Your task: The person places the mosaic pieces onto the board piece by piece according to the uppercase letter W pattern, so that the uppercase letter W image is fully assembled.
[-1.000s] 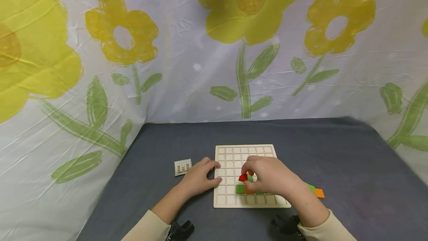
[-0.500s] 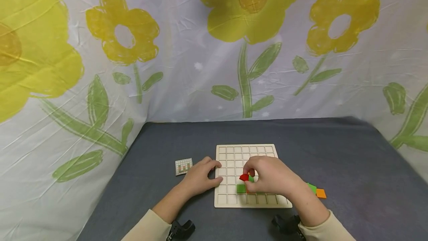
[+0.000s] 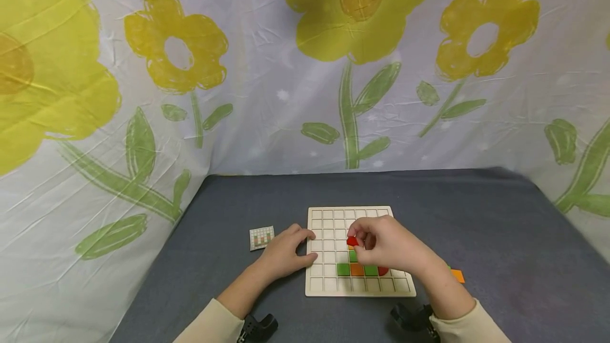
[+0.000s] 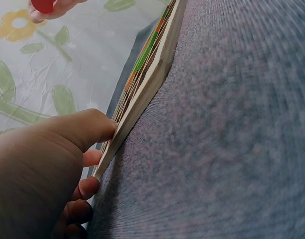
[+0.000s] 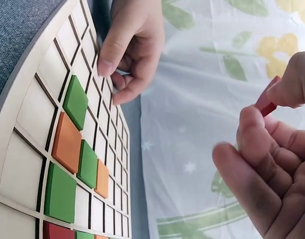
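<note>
My right hand (image 3: 388,242) pinches a small red tile (image 3: 352,241) with a rounded edge between thumb and forefinger. It is raised over the wooden grid board (image 3: 318,285); the right wrist view shows this red tile (image 5: 267,98) edge-on, well off the board. At the board's left edge rests my left hand (image 3: 281,254), thumb and fingertips touching the rim, as the left wrist view shows of the thumb (image 4: 100,127). A row of tiles lies in the grid: green (image 3: 343,269), orange (image 3: 357,269), green (image 3: 370,270) and red (image 3: 383,271). Another green tile (image 3: 353,256) sits above the row.
Left of the board lies a small pattern card (image 3: 261,237). A loose orange tile (image 3: 457,275) lies on the dark tablecloth (image 3: 505,237) right of the board, with a bit of green showing beside my right forearm. A flower-printed curtain (image 3: 257,120) hangs behind the table.
My right hand has lifted the red tile up and away from the board, uncovering more of the tile row. My left hand stays at the board's edge.
</note>
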A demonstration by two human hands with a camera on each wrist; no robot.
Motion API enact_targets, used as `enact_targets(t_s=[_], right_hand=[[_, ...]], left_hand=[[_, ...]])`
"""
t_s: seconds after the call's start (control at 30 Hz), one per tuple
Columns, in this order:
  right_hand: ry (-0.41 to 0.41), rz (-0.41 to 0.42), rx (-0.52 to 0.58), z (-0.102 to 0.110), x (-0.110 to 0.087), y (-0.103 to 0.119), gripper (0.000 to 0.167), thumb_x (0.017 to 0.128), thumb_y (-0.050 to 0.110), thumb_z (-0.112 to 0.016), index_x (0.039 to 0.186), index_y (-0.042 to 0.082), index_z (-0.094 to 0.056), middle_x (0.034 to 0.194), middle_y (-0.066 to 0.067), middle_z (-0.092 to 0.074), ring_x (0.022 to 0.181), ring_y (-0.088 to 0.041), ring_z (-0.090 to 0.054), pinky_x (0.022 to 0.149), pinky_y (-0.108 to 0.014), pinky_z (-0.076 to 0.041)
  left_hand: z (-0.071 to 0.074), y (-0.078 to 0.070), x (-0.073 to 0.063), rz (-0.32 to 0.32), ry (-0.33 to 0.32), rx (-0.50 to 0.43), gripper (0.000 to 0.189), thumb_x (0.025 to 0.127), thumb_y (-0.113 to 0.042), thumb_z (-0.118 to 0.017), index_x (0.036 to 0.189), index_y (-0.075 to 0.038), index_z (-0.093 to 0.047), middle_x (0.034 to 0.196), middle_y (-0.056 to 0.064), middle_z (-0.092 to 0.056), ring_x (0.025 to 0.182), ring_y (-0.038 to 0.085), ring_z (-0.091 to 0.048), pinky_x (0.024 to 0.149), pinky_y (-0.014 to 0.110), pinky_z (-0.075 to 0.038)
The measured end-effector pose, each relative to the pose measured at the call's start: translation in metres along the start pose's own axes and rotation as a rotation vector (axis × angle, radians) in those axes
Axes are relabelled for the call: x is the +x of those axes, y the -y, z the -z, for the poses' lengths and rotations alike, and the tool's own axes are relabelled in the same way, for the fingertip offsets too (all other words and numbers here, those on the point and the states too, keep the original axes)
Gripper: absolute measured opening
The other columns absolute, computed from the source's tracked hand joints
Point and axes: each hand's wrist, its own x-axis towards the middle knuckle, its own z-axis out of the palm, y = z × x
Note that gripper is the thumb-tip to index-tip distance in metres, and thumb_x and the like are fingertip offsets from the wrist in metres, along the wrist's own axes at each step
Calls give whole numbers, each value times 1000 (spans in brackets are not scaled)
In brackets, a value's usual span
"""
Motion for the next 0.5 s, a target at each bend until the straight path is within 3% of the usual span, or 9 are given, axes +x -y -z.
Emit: enact_targets(t_s=[0.27,0.5], right_hand=[[12,-86,154,4,-1,-1,27,80,-6,-62,100,10,-68,84,0,-63,78,-18,-60,67,-30,-53],[15,-100,314,7,0,-7,28,84,-9,-61,108,3,-69,92,-7,-65,86,-24,-61,72,-31,-55]], left_hand=[[-1,0,-1,-4,-5,7,35,94,-39,-73,123,-22,-67,101,-7,-53,84,11,-50,72,34,-45],[0,0,-1,-6,-3,5,35,94,-38,-73,124,-22,-67,101,-7,-53,83,11,-49,72,34,-45]])
